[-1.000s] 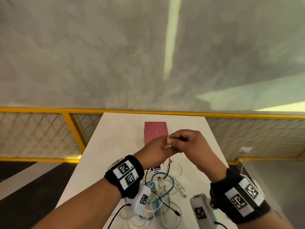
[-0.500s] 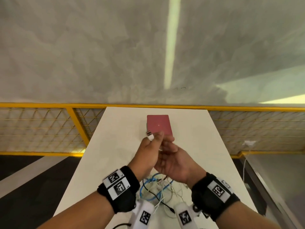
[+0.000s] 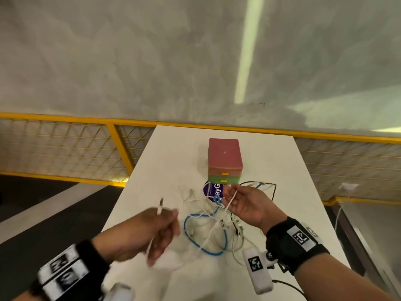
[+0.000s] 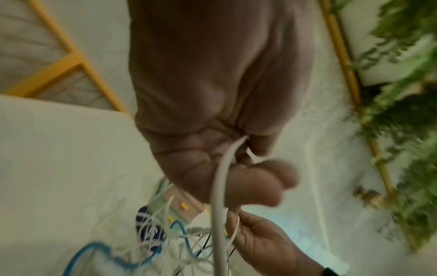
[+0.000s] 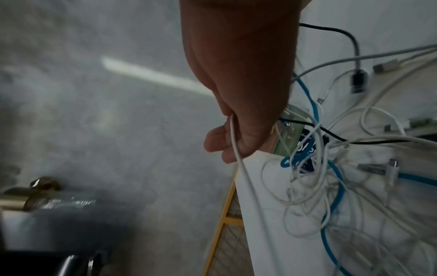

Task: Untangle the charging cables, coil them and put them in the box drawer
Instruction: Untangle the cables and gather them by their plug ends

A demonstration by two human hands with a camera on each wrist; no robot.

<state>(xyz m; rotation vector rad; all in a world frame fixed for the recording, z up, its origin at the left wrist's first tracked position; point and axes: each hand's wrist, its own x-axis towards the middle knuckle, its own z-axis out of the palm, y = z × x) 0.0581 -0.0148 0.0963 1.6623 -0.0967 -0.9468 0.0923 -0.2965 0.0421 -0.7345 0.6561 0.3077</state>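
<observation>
A tangle of white, blue and black charging cables (image 3: 212, 229) lies on the white table (image 3: 173, 153). My left hand (image 3: 165, 222), blurred, grips one white cable (image 4: 218, 188) near its plug end (image 3: 160, 208), which sticks up above the fist. To the right, my right hand (image 3: 232, 197) is palm up and pinches the same white cable (image 5: 234, 143) between thumb and fingers, above the tangle (image 5: 326, 168). Behind the tangle stands the box (image 3: 224, 157), with a pink top and a green drawer (image 3: 223, 180), both shut.
A dark blue printed card (image 3: 213, 191) lies under the cables in front of the box. A black cable (image 3: 271, 187) loops to the right of the box. A yellow mesh railing (image 3: 65, 146) borders the table's far and left sides. Green plants (image 4: 402, 93) show in the left wrist view.
My hands were together, raised in front of the box. They have come apart: the left has swung down and left with the plug end, and the right holds the cable further along.
</observation>
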